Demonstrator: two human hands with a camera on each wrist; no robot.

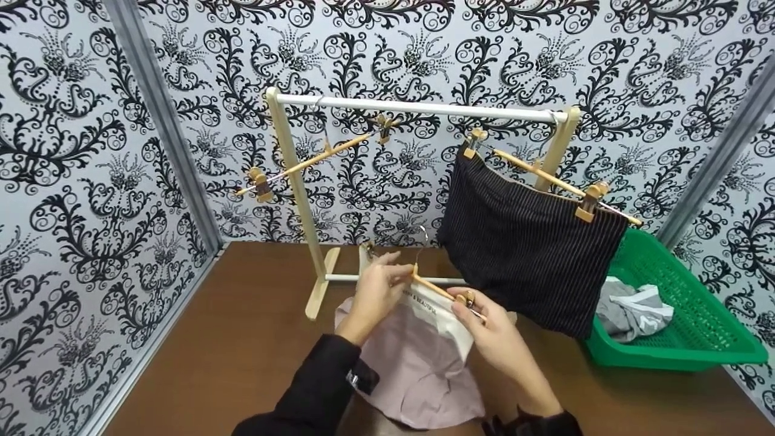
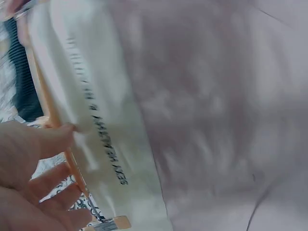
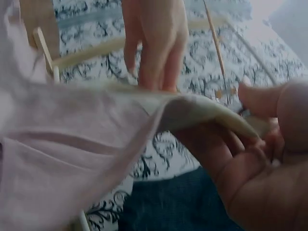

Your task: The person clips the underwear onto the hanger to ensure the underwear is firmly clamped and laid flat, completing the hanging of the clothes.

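Note:
A pale pink garment (image 1: 418,369) hangs from a wooden clip hanger (image 1: 433,287), its cream waistband (image 2: 96,115) printed with dark lettering. My left hand (image 1: 378,287) pinches the hanger's bar near the base of the metal hook, thumb on the near side beside the waistband. At the bar's right end, my right hand (image 1: 487,321) holds the clip (image 1: 466,298) together with the corner of the waistband. The right wrist view shows that corner (image 3: 231,122) between thumb and fingers. A clip (image 2: 113,223) sits on the waistband's other end.
Behind the hands stands a wooden rack with a white rail (image 1: 418,108). A bare clip hanger (image 1: 327,151) hangs at its left, a dark striped garment (image 1: 527,242) on another at its right. A green basket (image 1: 678,357) at the right holds grey cloth (image 1: 636,315).

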